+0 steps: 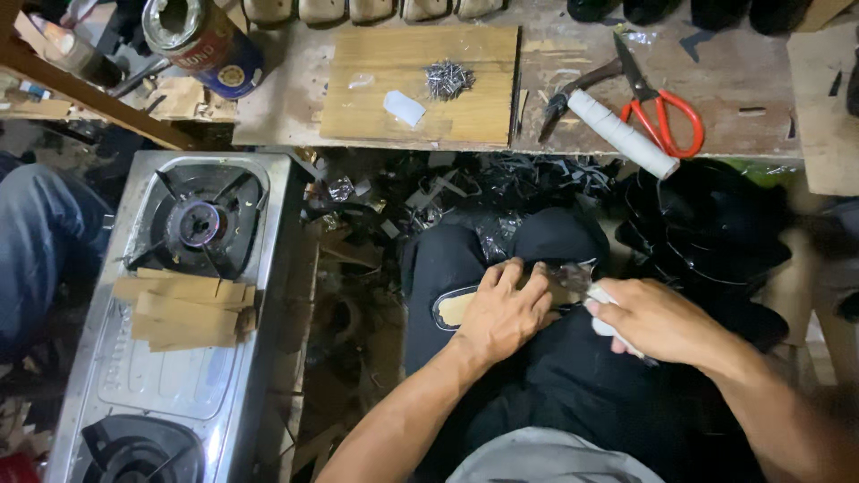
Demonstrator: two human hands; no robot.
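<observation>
Setting: cluttered workshop seen from above, with a worn wooden surface (pixel 573 107) beyond my hands and dark scraps littering the floor between it and my knees.
Left hand: my left hand (pixel 503 313) lies flat and spread, fingers pressing down on a shoe sole (pixel 454 309) that rests on my black-trousered lap; it pins the piece rather than grips it.
Right hand: my right hand (pixel 658 320) is curled closed around a small white tool (pixel 610 324), its tip just beside my left fingertips at the sole's far end.
Sole: black-rimmed with a tan inner face, lying across my thigh, mostly covered by my left hand.
Beyond the hands: a wooden board (pixel 420 85) carries a heap of small nails (pixel 447 79) and a white lump (pixel 404 107); to the right of it lie pincers (pixel 573 89), orange-handled scissors (pixel 658 103) and a white roll (pixel 624 134).
Left of the hands: a steel gas stove (pixel 170 313) with stacked tan card pieces (pixel 183 309) on its top, and a tin can (pixel 206 40) further off.
Right of the hands: a pile of black shoe parts (pixel 707 224).
</observation>
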